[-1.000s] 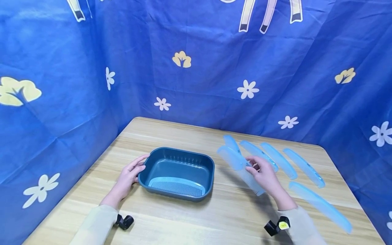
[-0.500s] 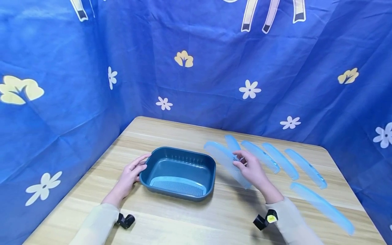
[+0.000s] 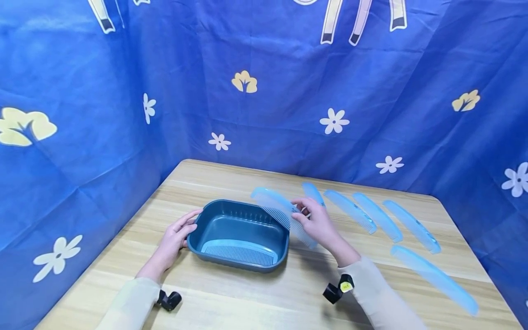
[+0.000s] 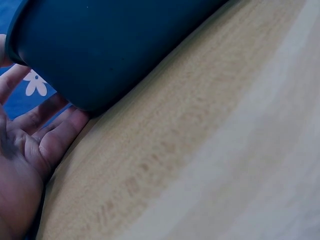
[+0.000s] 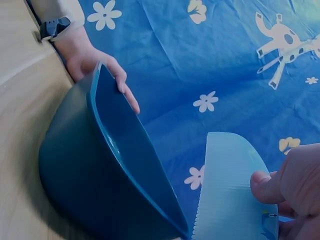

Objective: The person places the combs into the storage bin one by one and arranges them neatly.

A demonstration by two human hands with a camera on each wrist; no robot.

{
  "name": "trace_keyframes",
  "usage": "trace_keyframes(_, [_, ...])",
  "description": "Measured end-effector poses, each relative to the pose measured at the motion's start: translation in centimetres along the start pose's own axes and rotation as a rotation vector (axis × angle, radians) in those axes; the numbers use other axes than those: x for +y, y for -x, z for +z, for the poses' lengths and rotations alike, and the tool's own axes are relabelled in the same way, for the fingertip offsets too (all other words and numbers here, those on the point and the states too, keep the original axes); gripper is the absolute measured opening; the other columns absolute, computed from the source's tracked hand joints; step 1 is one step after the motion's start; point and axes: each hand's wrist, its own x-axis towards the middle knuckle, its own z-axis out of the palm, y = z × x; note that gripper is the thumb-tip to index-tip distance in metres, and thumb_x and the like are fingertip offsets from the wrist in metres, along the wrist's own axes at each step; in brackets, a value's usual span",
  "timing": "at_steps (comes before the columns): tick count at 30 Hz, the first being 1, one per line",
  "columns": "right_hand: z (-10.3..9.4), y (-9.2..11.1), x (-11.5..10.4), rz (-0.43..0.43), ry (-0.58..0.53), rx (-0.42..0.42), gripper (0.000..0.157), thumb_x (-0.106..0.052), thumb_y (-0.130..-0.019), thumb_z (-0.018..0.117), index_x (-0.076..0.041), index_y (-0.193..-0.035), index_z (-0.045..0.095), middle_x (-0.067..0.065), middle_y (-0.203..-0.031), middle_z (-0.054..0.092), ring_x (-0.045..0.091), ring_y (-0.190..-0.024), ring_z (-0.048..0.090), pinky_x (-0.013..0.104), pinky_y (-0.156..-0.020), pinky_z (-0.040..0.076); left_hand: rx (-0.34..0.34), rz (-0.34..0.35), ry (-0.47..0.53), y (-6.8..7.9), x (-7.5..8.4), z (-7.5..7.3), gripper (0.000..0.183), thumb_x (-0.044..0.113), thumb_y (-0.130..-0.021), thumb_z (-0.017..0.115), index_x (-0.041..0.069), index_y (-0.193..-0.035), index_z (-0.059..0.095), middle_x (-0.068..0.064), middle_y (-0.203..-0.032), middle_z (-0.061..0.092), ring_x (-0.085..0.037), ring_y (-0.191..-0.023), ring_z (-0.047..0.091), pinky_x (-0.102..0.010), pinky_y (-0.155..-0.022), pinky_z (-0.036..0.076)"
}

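A dark teal plastic basin point(image 3: 237, 267) stands on the wooden table, with one light-blue comb point(image 3: 239, 250) lying inside along its near wall. At the basin's left end my left hand point(image 3: 175, 236) holds the rim, thumb over the edge and other fingers against the outer wall; the left wrist view shows those fingers point(image 4: 62, 132) low on the wall. My right hand point(image 3: 315, 222) pinches another translucent blue comb point(image 3: 274, 204) by its spine. That comb slants over the basin's right rim, teeth toward the basin. In the right wrist view the held comb point(image 5: 227, 185) shows a small printed mark.
Several more blue combs lie on the table's right side, among them a back one point(image 3: 349, 208), a far-right one point(image 3: 411, 225) and a nearer one point(image 3: 435, 279). One comb point(image 3: 312, 191) is partly behind my right hand. Blue patterned cloth point(image 3: 280, 114) surrounds the table point(image 3: 231, 302).
My right hand has carried its comb leftward, from beside the other combs to over the basin's right rim. The left hand and basin have stayed in place.
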Motion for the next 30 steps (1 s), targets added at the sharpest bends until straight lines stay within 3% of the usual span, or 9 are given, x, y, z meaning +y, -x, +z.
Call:
trace_keyframes(12, [1.7,-1.4,-1.4,-0.029,-0.019,-0.014,0.024,-0.003,-0.084,0.066,-0.006,-0.109,0.065,0.0,-0.084,0.054,0.013,-0.072,0.053,0.027,-0.062,0.049,-0.002,-0.008,-0.002,0.0,-0.1,-0.1,0.046,0.023,-0.098,0.048,0.013,-0.142,0.039,-0.021,-0.136,0.035,-0.01,-0.098,0.056,-0.031,-0.062,0.054])
trace_keyframes(30, [4.2,-2.6,-2.3,-0.009,-0.038,-0.023,0.024,-0.005,-0.086,0.065,-0.008,-0.11,0.064,0.001,-0.085,0.053,0.014,-0.076,0.053,0.027,-0.066,0.048,0.008,-0.011,-0.004,-0.2,-0.4,0.1,0.045,0.017,-0.098,0.047,0.008,-0.141,0.039,-0.018,-0.131,0.039,-0.011,-0.095,0.056,-0.029,-0.059,0.053])
